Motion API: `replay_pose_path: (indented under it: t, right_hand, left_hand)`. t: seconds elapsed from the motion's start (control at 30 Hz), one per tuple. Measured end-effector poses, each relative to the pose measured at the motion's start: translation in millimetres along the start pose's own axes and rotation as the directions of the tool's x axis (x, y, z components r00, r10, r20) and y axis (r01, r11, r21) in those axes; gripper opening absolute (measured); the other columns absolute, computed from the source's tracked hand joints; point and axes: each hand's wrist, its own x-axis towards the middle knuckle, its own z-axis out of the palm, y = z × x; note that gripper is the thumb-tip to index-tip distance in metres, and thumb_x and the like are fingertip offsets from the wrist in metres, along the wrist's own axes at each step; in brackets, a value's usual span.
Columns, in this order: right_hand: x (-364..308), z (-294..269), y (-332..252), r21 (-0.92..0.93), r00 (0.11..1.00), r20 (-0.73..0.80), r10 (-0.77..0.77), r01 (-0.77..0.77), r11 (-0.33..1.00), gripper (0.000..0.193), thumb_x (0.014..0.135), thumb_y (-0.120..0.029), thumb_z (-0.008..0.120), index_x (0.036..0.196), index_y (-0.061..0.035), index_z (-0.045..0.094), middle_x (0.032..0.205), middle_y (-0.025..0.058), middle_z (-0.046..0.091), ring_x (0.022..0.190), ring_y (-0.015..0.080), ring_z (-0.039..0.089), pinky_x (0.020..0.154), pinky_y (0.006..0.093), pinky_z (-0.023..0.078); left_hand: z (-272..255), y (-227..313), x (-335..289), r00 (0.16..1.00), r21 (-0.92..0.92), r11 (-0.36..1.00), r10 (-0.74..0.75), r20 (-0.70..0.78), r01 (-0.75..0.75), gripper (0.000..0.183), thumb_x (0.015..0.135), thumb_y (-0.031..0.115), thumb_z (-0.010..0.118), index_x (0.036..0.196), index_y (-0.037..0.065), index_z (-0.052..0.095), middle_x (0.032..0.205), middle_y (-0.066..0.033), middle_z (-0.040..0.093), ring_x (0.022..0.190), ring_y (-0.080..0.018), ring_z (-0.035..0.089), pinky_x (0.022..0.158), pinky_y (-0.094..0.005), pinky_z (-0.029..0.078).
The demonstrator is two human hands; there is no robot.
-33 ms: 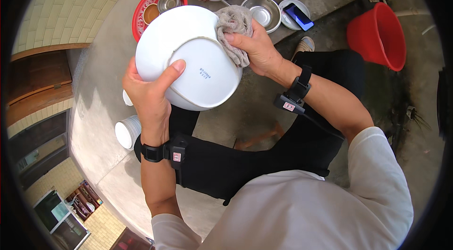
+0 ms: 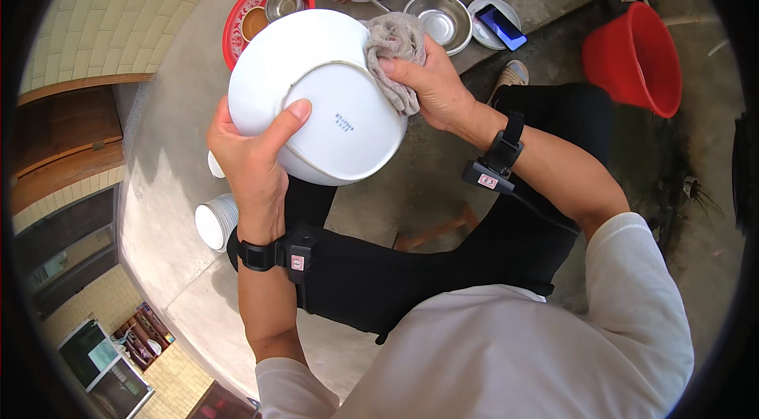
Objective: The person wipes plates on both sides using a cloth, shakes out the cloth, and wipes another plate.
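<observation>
White dish (image 2: 296, 47) was gripped, cloth (image 2: 397, 51) against it

Left hand (image 2: 251, 152) clamped the dish's edge, thumb on its base, fingers mostly hidden behind. Right hand (image 2: 443, 89) grasped the bunched grey cloth at the dish's right side. Dish was in front of the body, underside toward the camera. Beyond: steel bowl (image 2: 439, 24), phone (image 2: 501, 28) on a white plate (image 2: 481, 35), red bucket (image 2: 621, 55) far right.
</observation>
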Motion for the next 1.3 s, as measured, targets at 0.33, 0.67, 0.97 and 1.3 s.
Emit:
replay_pose_path:
  t: [0.33,0.67,0.97,1.3]
  right_hand:
    - [7,-12,-7,-0.039,0.998,0.011,0.055,-0.054,0.998,0.053,0.087,-0.011,0.085,0.130,-0.0004,0.058,0.118,0.0096,0.071,0.104,0.0166,0.070,0.093,0.0333,0.059]
    - [34,-27,-19,-0.291,0.982,0.172,0.072,-0.019,0.957,0.051,0.085,-0.010,0.085,0.130,0.0000,0.062,0.118,0.0099,0.073,0.104,0.0165,0.071,0.093,0.0326,0.059]
    - [28,5,-14,-0.457,0.969,0.233,-0.077,0.179,0.871,0.041,0.096,-0.012,0.075,0.132,-0.0017,0.061,0.118,0.0045,0.071,0.108,0.0127,0.066,0.095,0.0287,0.053]
    - [2,73,9,-0.639,0.652,0.615,-0.444,0.742,0.205,0.045,0.084,-0.026,0.085,0.118,-0.0043,0.064,0.102,0.0164,0.072,0.086,0.0393,0.067,0.070,0.0427,0.052]
  left_hand:
    - [-12,3,3,0.976,-0.058,0.979,-0.188,0.109,0.195,0.059,0.074,0.004,0.090,0.125,-0.009,0.064,0.111,-0.0197,0.075,0.097,-0.0251,0.074,0.092,-0.0384,0.059]
    - [-19,-9,-7,0.931,-0.079,0.961,-0.235,0.280,0.267,0.053,0.073,-0.001,0.086,0.122,-0.008,0.068,0.110,-0.0147,0.076,0.097,-0.0206,0.074,0.090,-0.0353,0.059]
    - [-8,-21,-14,0.939,-0.051,0.972,-0.208,0.274,0.230,0.044,0.073,0.002,0.083,0.114,-0.009,0.071,0.104,-0.0137,0.078,0.093,-0.0184,0.074,0.085,-0.0321,0.059]
    - [17,-63,-29,0.921,0.319,0.905,0.159,0.356,-0.280,0.055,0.074,0.013,0.085,0.123,-0.001,0.064,0.109,-0.0137,0.073,0.100,-0.0215,0.071,0.085,-0.0372,0.056]
